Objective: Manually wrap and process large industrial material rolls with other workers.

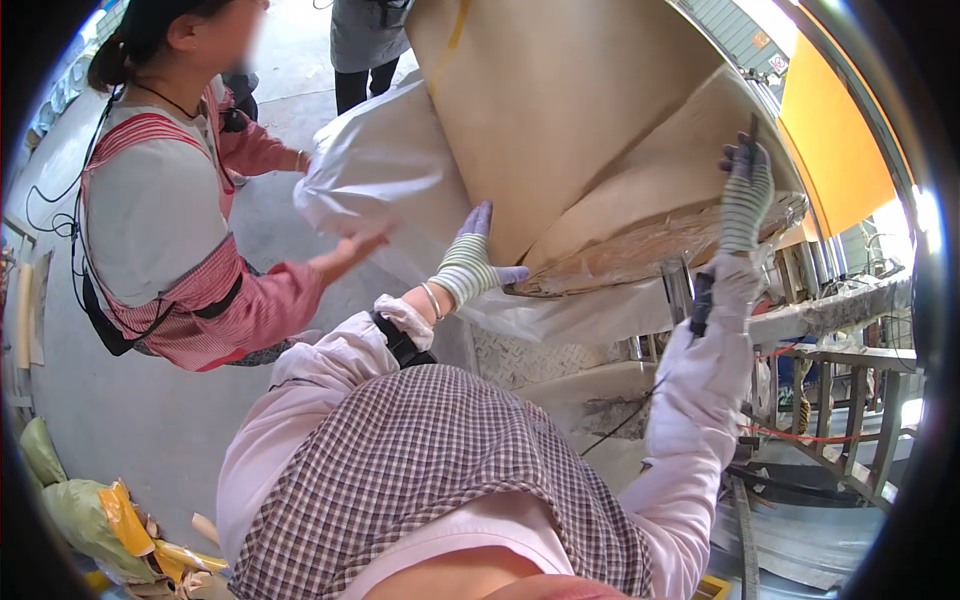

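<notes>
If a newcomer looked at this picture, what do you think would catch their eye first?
Probably the large brown sheet filling the upper middle, with the gloved left hand spread at its lower left edge and the gloved right hand at its right side. Next might come the bright orange-yellow panel at the far right, then the co-worker in red stripes at the left, arms stretched toward a white sheet.

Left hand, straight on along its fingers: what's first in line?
Probably the large brown sheet: the left hand overlaps its edge in this view, fingers pointing up across it. Whether they touch it is unclear.
</notes>
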Motion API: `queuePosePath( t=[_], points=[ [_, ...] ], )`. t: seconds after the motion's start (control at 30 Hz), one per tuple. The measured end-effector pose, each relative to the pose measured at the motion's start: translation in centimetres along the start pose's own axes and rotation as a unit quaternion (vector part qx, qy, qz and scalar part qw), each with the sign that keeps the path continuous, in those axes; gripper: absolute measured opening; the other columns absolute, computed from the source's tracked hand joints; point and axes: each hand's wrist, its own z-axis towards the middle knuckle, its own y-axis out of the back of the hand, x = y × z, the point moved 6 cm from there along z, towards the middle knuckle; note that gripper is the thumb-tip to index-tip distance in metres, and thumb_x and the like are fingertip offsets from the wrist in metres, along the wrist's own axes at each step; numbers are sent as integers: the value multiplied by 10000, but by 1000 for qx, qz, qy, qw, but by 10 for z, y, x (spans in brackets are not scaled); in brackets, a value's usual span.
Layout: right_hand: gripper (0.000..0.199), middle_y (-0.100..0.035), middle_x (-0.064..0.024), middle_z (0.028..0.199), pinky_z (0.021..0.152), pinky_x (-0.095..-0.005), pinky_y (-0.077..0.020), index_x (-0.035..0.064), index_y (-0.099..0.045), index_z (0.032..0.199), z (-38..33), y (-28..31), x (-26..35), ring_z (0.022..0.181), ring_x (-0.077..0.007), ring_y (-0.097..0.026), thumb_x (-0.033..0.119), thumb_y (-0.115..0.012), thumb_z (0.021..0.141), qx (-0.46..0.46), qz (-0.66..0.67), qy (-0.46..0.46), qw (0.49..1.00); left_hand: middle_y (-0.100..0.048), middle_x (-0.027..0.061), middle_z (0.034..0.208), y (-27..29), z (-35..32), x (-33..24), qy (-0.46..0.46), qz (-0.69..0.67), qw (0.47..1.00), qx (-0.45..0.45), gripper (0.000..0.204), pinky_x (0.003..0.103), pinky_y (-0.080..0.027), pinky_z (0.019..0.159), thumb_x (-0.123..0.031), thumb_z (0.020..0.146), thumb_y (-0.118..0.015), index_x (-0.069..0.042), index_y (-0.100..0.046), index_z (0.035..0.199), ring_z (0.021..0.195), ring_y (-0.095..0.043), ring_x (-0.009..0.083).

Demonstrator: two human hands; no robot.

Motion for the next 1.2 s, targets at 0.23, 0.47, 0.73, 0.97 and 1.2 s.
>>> queuePosePath(
  t=[0.23,0.47,0.73,0.97,1.2],
  points=[
    [201,-711,-110,905,703,-386,-555,77,-643,1101,-34,-27,12,795,-255,-703,210,-535,996,-166,-184,252,936,-264,294,1535,-25,13,-12,11,20,997,-70,1330,413,-261,1197,-464,555,-921,51,-163,1519,1436,-277,410],
    [227,-709,-125,954,747,-403,-554,66,-645,1112,16,12,-8,839,-302,-695,219,-526,994,-137,-253,195,938,-321,279,1506,-48,32,26,26,-55,980,-191,1222,388,-296,1175,-313,612,-932,89,-188,1494,1414,-329,357],
    [193,-703,-93,951,788,-420,-544,111,-636,1117,-88,-66,0,873,-275,-682,219,-556,978,20,-284,291,913,-598,209,1255,6,54,166,185,-138,924,-306,759,363,-485,976,-156,765,-796,30,-394,1381,1153,-602,319],
    [190,-704,-85,952,759,-424,-546,135,-651,1113,-15,-26,-64,852,-285,-680,224,-547,981,-86,-308,340,884,-701,211,886,30,101,129,149,125,960,-203,287,437,-517,735,-202,812,-653,-34,-656,1044,867,-675,382],
    [213,-714,-102,992,753,-391,-561,129,-670,1128,72,27,-86,874,-267,-700,228,-555,979,-128,-312,235,912,-706,89,1062,10,151,48,4,-358,882,-307,312,351,-516,838,-97,873,-703,20,-618,1150,918,-652,196]
  ],
)
